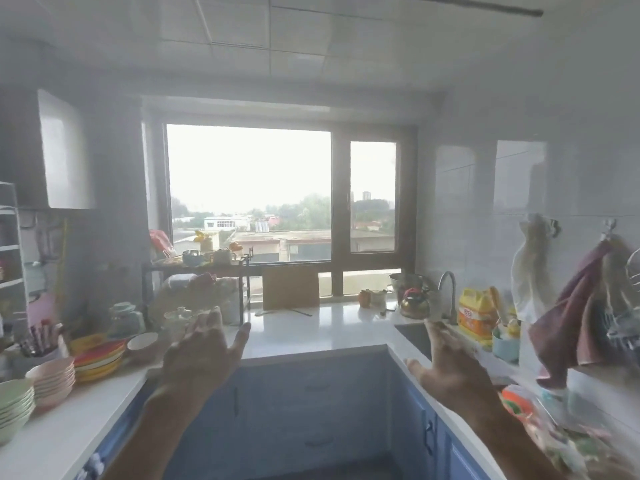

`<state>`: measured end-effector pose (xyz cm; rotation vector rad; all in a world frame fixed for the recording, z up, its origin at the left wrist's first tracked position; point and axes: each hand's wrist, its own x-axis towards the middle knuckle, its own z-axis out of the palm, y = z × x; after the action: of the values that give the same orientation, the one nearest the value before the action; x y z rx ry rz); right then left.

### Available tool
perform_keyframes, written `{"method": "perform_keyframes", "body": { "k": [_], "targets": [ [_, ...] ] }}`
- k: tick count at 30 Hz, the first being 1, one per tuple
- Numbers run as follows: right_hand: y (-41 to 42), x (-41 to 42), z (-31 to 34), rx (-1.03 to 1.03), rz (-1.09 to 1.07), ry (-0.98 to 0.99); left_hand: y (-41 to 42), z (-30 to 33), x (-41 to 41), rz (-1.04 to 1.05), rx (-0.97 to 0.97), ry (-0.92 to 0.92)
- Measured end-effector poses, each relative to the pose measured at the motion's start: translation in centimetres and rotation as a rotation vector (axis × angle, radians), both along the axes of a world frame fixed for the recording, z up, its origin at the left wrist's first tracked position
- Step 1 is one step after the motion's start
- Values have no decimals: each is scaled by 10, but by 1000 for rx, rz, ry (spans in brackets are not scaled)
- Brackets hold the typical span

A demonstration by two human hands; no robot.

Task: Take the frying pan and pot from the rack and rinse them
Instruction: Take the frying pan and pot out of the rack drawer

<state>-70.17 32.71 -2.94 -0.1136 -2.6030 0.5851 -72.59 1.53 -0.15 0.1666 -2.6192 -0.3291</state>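
Your left hand (199, 355) is up in the lower middle of the frame, with its fingers spread out and nothing in it. Your right hand (446, 368) is up at the lower right, and its fingers are spread out too, with nothing in it. Both hands are in the air, above the blue cupboards (311, 410), and they are well apart from each other.

The dark rack (197, 268) stands on the white counter (311, 327) at the middle left of the frame, by the window (249, 192). Bowls and cups sit on its top shelf. The whole picture is foggy, so you cannot tell which thing on the rack is the frying pan or the pot.

The sink (414, 336) is at the middle right of the frame, just past your right hand. The tap (448, 292) bends over it. A yellow bag (476, 315) stands just beside the tap.

At the lower left of the frame there are stacks of bowls (15, 405) and bright plates (98, 360) on the counter. At the far right a dark red cloth (571, 323) hangs from a hook on the wall.
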Motion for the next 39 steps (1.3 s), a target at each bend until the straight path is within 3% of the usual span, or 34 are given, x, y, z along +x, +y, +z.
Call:
{"method": "perform_keyframes", "body": {
  "k": [10,18,22,25,30,35,39],
  "targets": [
    [32,-283,13,-21,64,-99,32,0,-268,-21,83,-22],
    [27,-516,-37,28,87,-190,18,-67,-512,-145,147,34],
    [28,-643,-74,-114,273,-430,11,-123,-624,-244,169,-70],
    [26,-712,-128,-289,366,-652,21,-177,-694,-303,307,-214],
    [19,-793,-263,-434,323,-885,52,-305,-773,-385,524,-600],
    [4,-874,-427,-574,293,-988,82,-461,-847,-396,359,-828],
    [-10,-932,-535,-545,383,-1059,98,-571,-907,-326,375,-934]
  ]
}}
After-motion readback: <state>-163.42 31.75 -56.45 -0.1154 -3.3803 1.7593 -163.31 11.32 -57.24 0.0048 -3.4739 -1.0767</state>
